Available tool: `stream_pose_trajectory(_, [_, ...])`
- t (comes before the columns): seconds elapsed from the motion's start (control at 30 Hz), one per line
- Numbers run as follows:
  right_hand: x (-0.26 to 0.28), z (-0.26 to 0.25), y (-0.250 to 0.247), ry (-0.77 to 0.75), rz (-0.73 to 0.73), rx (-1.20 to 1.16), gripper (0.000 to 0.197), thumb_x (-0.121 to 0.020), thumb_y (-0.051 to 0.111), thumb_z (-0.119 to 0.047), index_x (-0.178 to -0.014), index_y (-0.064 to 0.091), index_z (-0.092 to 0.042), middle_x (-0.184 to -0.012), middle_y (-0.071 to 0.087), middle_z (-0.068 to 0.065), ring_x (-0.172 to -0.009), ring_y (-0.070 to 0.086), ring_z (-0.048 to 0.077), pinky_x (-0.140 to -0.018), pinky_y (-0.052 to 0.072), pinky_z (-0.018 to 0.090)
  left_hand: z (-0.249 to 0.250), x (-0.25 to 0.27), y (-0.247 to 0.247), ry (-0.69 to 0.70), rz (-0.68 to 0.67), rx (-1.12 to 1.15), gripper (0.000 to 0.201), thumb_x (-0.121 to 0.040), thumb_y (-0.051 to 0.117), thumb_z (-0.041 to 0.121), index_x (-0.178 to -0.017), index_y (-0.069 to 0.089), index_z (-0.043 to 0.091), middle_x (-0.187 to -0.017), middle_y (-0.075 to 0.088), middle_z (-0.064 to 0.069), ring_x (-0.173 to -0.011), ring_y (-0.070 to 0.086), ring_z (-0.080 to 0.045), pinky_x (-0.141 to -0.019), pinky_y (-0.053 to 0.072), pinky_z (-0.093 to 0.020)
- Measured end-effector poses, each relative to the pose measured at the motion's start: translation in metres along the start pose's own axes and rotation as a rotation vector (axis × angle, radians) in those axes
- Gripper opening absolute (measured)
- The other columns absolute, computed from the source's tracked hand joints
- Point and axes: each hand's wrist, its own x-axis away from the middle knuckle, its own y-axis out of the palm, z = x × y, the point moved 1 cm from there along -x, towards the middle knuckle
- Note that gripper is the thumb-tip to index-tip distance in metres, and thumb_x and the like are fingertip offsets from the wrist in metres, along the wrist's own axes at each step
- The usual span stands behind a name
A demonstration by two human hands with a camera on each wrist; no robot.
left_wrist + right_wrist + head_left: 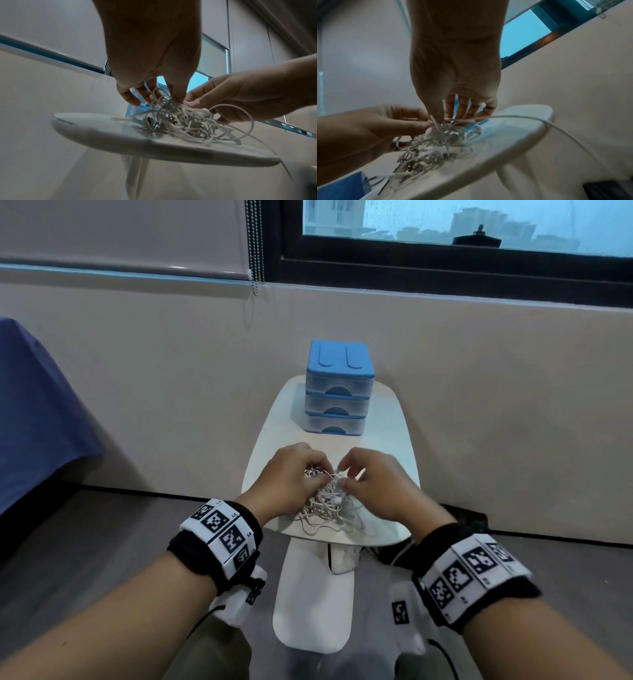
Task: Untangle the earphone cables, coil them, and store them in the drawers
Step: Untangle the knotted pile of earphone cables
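Wristbands (219, 537) are sitting nearest me. Beyond them I'm working my left hand (287, 477) and right hand (373, 484) into the cables (325, 508), a white knot lying on the table's (390, 422) near edge. Both hands' fingers are curling in, pinching strands at the top of the knot. I'm worrying that pulling hard may be tightening it, or dragging it off that edge. Drawers (337, 392) are standing closed behind.

One tangle of earphone cables (325, 505); one drawer unit (339, 388) with three drawers; one table (390, 440); two hands.
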Motion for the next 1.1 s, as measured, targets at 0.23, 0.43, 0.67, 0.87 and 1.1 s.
stream_pose_trajectory(0.23, [-0.007,0.038,0.02,0.131,-0.085,-0.528,0.013,-0.096,0.071,-0.016,-0.087,0.073,-0.007,-0.068,0.067,-0.001,-0.059,0.056,0.007,-0.061,0.045,0.022,-0.005,-0.001,0.006,-0.003,0.041,-0.014,0.013,-0.088,0.077,0.029,-0.098,0.07,0.035,-0.095,0.058,0.009,-0.088,0.054,-0.011,-0.085,0.049,-0.038])
stream_pose_trajectory(0.43, [-0.017,0.039,0.007,0.239,-0.223,-0.651,0.021,-0.103,0.058,-0.009,-0.101,0.076,0.002,-0.085,0.073,0.007,-0.069,0.055,0.011,-0.064,0.045,0.019,-0.003,-0.006,0.0,0.009,0.049,-0.019,0.018,-0.086,0.079,0.026,-0.077,0.063,0.025,-0.08,0.06,0.009,-0.071,0.052,-0.004,-0.066,0.041,-0.025])
stream_pose_trajectory(0.67, [-0.02,0.036,0.006,0.281,-0.233,-0.671,0.019,-0.104,0.054,-0.001,-0.105,0.069,0.01,-0.071,0.072,0.0,-0.053,0.056,0.003,-0.049,0.042,0.012,-0.007,-0.007,-0.013,-0.003,-0.148,-0.112,0.014,-0.082,0.072,0.015,-0.083,0.07,0.028,-0.087,0.062,0.01,-0.074,0.053,0.0,-0.066,0.038,-0.022])
stream_pose_trajectory(0.87, [-0.022,0.035,0.009,0.306,-0.184,-0.665,0.009,-0.101,0.061,-0.003,-0.092,0.059,-0.004,-0.08,0.071,0.019,-0.056,0.055,0.015,-0.052,0.046,0.021,-0.002,-0.009,-0.013,0.025,-0.184,-0.189,0.014,-0.082,0.07,0.015,-0.084,0.069,0.029,-0.091,0.06,0.01,-0.078,0.052,0.0,-0.071,0.045,-0.029])
stream_pose_trajectory(1.1, [-0.021,0.034,0.011,0.285,-0.202,-0.559,0.01,-0.096,0.07,-0.009,-0.089,0.066,-0.004,-0.081,0.069,0.012,-0.061,0.057,0.014,-0.051,0.046,0.017,0.002,-0.013,-0.005,-0.05,-0.187,-0.288,0.016,-0.093,0.066,0.033,-0.09,0.08,0.024,-0.089,0.059,0.012,-0.09,0.06,-0.015,-0.075,0.05,-0.032])
